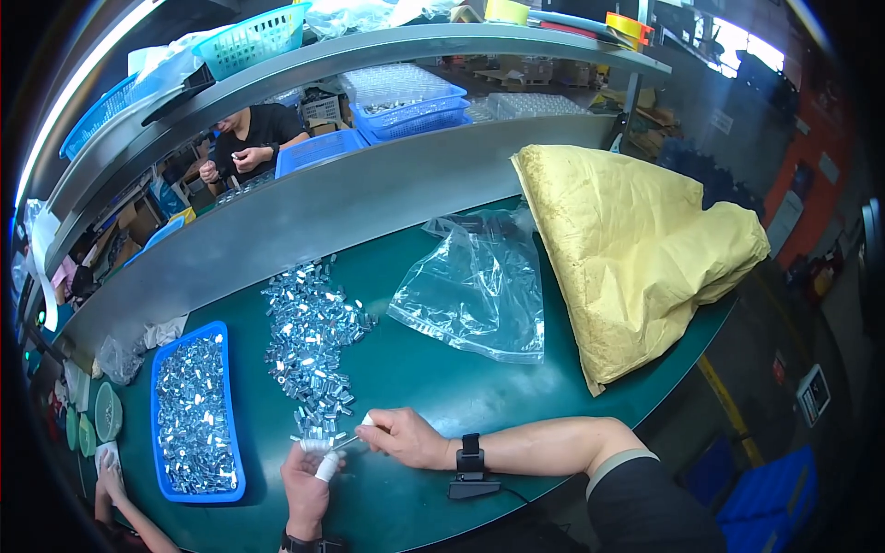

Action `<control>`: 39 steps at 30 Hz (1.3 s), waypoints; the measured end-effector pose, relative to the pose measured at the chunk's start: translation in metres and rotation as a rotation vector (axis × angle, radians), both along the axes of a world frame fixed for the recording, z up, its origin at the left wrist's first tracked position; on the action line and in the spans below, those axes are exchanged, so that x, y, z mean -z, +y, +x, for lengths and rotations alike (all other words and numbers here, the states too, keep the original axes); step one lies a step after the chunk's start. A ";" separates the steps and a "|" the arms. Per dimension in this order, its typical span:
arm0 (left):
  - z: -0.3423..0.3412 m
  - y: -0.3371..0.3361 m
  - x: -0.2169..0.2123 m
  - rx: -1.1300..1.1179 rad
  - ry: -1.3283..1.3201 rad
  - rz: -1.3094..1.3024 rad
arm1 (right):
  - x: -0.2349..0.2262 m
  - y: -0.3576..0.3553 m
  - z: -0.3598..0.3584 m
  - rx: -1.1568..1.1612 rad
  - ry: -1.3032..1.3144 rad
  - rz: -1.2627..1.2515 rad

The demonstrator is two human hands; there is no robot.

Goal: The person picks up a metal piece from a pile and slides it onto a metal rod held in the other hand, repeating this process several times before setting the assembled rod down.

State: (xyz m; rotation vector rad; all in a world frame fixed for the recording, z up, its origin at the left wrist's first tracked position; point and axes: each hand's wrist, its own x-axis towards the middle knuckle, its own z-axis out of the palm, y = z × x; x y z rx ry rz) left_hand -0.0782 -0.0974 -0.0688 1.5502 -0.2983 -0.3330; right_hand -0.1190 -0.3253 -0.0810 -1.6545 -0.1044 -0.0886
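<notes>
My left hand [306,488] is at the near end of a loose pile of small shiny metal tubes [313,341]. White wraps cover its thumb and a finger, which are closed together; what lies between them is too small to make out. Just right of it, my right hand [412,441] pinches a thin metal rod [348,443] that points toward the left fingertips. A white wrap also shows on a right fingertip. Left of my hands, a blue tray [241,461] holds many of the same metal tubes.
A clear plastic bag [479,295] lies on the green table [406,387] beside a large yellow paper sack [636,258]. Behind stands a metal partition [406,194] under a shelf [415,39]. One co-worker [253,138] sits beyond it; another person's hands [111,479] are at far left.
</notes>
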 end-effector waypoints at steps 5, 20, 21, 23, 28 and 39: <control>-0.003 0.005 0.004 0.035 -0.028 0.036 | -0.001 0.001 0.000 -0.029 -0.031 -0.192; -0.002 0.001 0.001 0.081 0.033 0.006 | -0.001 -0.001 0.000 -0.079 -0.004 -0.117; -0.001 0.001 0.003 0.078 0.020 0.015 | 0.000 0.000 0.000 -0.054 -0.055 -0.128; -0.001 0.002 0.004 0.073 0.008 0.023 | 0.002 0.002 -0.001 -0.040 -0.076 -0.111; -0.008 0.008 -0.001 0.061 -0.004 0.078 | 0.001 0.009 -0.006 -0.116 -0.005 -0.062; -0.002 -0.005 0.003 0.116 -0.091 0.059 | -0.007 0.004 -0.002 -0.112 0.067 -0.045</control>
